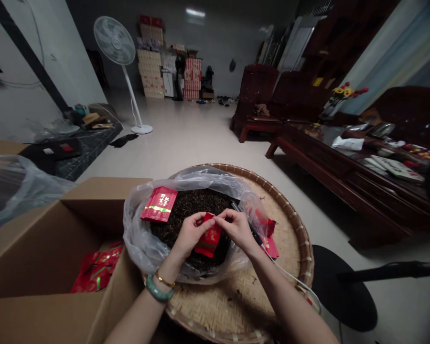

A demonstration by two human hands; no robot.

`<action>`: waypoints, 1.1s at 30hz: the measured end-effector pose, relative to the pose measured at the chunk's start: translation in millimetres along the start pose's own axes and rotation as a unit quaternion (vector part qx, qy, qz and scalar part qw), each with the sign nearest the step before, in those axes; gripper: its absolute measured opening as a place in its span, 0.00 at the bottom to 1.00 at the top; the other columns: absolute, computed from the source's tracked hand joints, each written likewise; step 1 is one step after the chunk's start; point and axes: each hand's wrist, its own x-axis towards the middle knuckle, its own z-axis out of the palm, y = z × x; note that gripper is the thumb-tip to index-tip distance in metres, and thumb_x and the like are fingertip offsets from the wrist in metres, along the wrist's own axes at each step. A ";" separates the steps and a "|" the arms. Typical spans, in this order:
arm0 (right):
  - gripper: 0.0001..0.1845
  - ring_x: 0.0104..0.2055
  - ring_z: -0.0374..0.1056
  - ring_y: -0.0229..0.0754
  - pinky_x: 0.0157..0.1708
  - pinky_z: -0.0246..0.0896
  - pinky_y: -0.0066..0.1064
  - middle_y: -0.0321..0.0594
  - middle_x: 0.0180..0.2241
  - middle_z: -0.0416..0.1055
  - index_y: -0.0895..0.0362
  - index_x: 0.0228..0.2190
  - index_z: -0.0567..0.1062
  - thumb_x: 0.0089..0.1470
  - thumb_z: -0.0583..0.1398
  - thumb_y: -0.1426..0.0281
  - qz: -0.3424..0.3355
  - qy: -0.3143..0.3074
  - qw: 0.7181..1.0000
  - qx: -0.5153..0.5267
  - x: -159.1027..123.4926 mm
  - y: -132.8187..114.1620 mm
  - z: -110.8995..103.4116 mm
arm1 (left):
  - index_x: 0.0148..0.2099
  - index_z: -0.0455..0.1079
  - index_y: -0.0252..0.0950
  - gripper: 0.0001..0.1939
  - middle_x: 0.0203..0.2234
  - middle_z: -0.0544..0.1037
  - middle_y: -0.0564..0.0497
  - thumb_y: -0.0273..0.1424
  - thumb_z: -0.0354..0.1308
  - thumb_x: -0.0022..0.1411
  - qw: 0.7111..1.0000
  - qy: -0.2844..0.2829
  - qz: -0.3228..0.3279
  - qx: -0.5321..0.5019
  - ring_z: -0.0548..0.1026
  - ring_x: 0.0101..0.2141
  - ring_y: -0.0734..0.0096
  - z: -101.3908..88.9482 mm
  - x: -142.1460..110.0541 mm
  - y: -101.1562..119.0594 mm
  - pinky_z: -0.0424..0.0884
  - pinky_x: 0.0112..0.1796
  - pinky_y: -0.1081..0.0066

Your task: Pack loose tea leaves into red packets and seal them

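Note:
Between my two hands is a small red tea packet (208,241) with gold lettering and a green band. My left hand (192,233) pinches its upper left edge, and my right hand (235,227) pinches the top right corner. Below them, dark loose tea leaves (191,203) fill a clear plastic bag (138,239) with its mouth spread wide. Several flat red packets (160,204) lie on the leaves at the left. A dark tool with a white cord (255,234) rests by my right wrist, partly hidden.
The bag sits on a round woven bamboo tray (286,224). At the left, an open cardboard box (32,258) contains several red packets (98,270). More red packets (271,246) lie on the tray's right side. A black round stand base (344,291) is at the right.

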 end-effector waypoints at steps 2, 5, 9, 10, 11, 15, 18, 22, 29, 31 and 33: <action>0.14 0.24 0.64 0.37 0.24 0.56 0.26 0.36 0.21 0.70 0.58 0.20 0.74 0.47 0.62 0.60 -0.020 -0.012 1.000 -0.017 -1.9 -2.1 -1.1 | 0.30 0.75 0.31 0.15 0.22 0.76 0.53 0.39 0.66 0.46 1.000 0.012 0.012 0.020 0.70 0.23 0.75 -2.2 2.7 1.9 0.65 0.26 0.77; 0.14 0.26 0.65 0.38 0.27 0.57 0.27 0.37 0.22 0.71 0.58 0.21 0.75 0.51 0.61 0.62 -0.043 -0.033 0.997 -0.045 -5.1 -8.2 -5.1 | 0.25 0.75 0.31 0.14 0.18 0.73 0.54 0.39 0.66 0.46 0.999 0.032 0.025 0.022 0.66 0.21 0.77 -2.7 4.2 2.0 0.61 0.24 0.77; 0.14 0.28 0.65 0.39 0.30 0.58 0.29 0.37 0.24 0.72 0.57 0.23 0.76 0.53 0.58 0.62 -0.044 -0.055 0.995 -0.067 -6.7 -12.5 -9.0 | 0.27 0.75 0.31 0.15 0.18 0.73 0.55 0.40 0.64 0.48 0.999 0.045 0.021 -0.017 0.65 0.20 0.78 -1.2 1.3 -1.3 0.61 0.24 0.77; 0.15 0.28 0.65 0.39 0.30 0.58 0.29 0.37 0.24 0.72 0.57 0.24 0.76 0.53 0.57 0.61 -0.032 -0.061 0.996 -0.057 -6.9 -11.9 -9.3 | 0.27 0.75 0.31 0.15 0.18 0.73 0.54 0.41 0.63 0.49 0.999 0.043 0.017 -0.019 0.66 0.20 0.77 -1.3 0.5 -2.3 0.61 0.24 0.77; 0.16 0.28 0.65 0.39 0.29 0.59 0.29 0.38 0.24 0.72 0.57 0.25 0.76 0.54 0.56 0.59 -0.015 -0.068 0.997 -0.040 -7.1 -10.8 -9.1 | 0.28 0.75 0.31 0.16 0.19 0.74 0.54 0.41 0.62 0.51 0.999 0.040 0.013 -0.018 0.66 0.21 0.77 -1.6 -0.1 -3.2 0.61 0.24 0.76; 0.21 0.25 0.64 0.37 0.23 0.58 0.27 0.36 0.25 0.70 0.56 0.30 0.74 0.50 0.57 0.51 0.057 -0.065 0.995 0.053 -10.1 -3.1 -2.9 | 0.31 0.74 0.30 0.20 0.20 0.75 0.52 0.45 0.59 0.54 0.999 0.038 0.004 -0.007 0.67 0.21 0.75 -3.2 -1.2 -4.8 0.62 0.25 0.76; 0.21 0.23 0.62 0.35 0.21 0.57 0.26 0.34 0.23 0.68 0.56 0.27 0.70 0.42 0.63 0.51 0.076 -0.048 0.992 0.089 -13.2 2.7 3.9 | 0.32 0.74 0.30 0.22 0.21 0.76 0.51 0.47 0.57 0.54 0.999 0.051 0.001 -0.021 0.69 0.21 0.74 -3.3 -1.6 -2.7 0.64 0.26 0.75; 0.23 0.18 0.56 0.32 0.20 0.54 0.26 0.30 0.17 0.62 0.56 0.20 0.67 0.41 0.63 0.50 0.102 -0.038 0.989 0.099 -15.4 7.1 7.9 | 0.34 0.76 0.30 0.19 0.28 0.79 0.47 0.44 0.61 0.51 0.999 0.050 0.002 -0.015 0.73 0.27 0.70 -4.4 -1.1 -0.6 0.68 0.31 0.73; 0.20 0.32 0.68 0.41 0.28 0.65 0.29 0.38 0.32 0.74 0.57 0.34 0.73 0.40 0.66 0.58 0.084 -0.102 0.989 0.068 -25.4 6.4 15.2 | 0.32 0.76 0.30 0.18 0.27 0.80 0.47 0.43 0.61 0.52 0.990 0.132 0.047 -0.028 0.75 0.28 0.69 -10.0 3.9 -10.5 0.69 0.31 0.73; 0.20 0.30 0.68 0.41 0.23 0.64 0.28 0.38 0.31 0.73 0.57 0.35 0.73 0.41 0.65 0.59 0.103 -0.111 0.986 0.064 -29.7 10.4 18.6 | 0.36 0.75 0.30 0.21 0.31 0.80 0.44 0.45 0.60 0.53 0.990 0.126 0.033 -0.051 0.76 0.31 0.66 -12.8 4.3 -11.5 0.70 0.32 0.72; 0.20 0.25 0.66 0.38 0.16 0.60 0.25 0.36 0.28 0.71 0.57 0.35 0.72 0.43 0.63 0.57 0.132 -0.097 0.984 0.076 -32.6 17.1 19.3 | 0.42 0.74 0.30 0.25 0.38 0.79 0.40 0.48 0.57 0.54 0.989 0.118 0.021 -0.089 0.77 0.36 0.63 -16.6 4.1 -12.0 0.71 0.36 0.69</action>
